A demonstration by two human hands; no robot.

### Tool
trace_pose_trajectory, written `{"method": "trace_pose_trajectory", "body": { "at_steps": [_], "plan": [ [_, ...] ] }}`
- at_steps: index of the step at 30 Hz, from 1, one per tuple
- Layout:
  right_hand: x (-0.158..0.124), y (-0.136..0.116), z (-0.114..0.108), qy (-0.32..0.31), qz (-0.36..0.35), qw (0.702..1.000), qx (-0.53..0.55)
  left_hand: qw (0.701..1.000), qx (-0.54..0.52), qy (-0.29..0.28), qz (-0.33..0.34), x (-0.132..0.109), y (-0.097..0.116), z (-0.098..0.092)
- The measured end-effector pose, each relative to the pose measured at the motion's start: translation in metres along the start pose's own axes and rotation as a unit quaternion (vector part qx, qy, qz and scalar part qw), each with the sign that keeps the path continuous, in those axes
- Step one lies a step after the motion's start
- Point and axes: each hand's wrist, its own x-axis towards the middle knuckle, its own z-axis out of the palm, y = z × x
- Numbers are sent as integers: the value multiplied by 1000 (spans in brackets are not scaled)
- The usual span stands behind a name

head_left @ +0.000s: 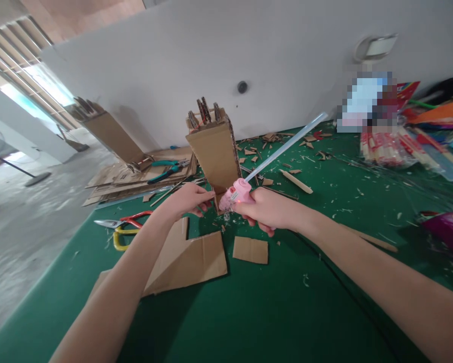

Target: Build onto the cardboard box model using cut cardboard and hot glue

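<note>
A tall cardboard tower (pixel 214 151) stands upright on the green table (pixel 272 312), with small cardboard pieces stuck in its top. My right hand (pixel 266 209) is wrapped round a pink glue gun (pixel 234 193) whose nozzle touches the tower's base; a long clear glue stick (pixel 287 146) juts from its back. My left hand (pixel 186 199) pinches the lower left edge of the tower, fingers closed on it.
Flat cardboard pieces (pixel 186 262) and a small square (pixel 250 250) lie in front. Red and yellow pliers (pixel 126 227) sit left, teal pliers (pixel 166 170) on stacked cardboard behind. Wooden sticks, scraps, a packet of sticks (pixel 385 148) and a purple object (pixel 448 229) lie right.
</note>
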Motion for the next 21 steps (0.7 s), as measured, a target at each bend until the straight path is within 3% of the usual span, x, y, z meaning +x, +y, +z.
{"method": "trace_pose_trajectory", "body": {
  "at_steps": [11,18,21],
  "plan": [
    [11,8,13,42,-29,999,0,1000,9,5,2,-3,2,0],
    [8,8,6,-12,-15,1000,-9,1000,18,9,0,-1,1,0],
    [10,12,4,0,-16,1000,-11,1000,23,10,-2,-1,2,0]
  ]
}}
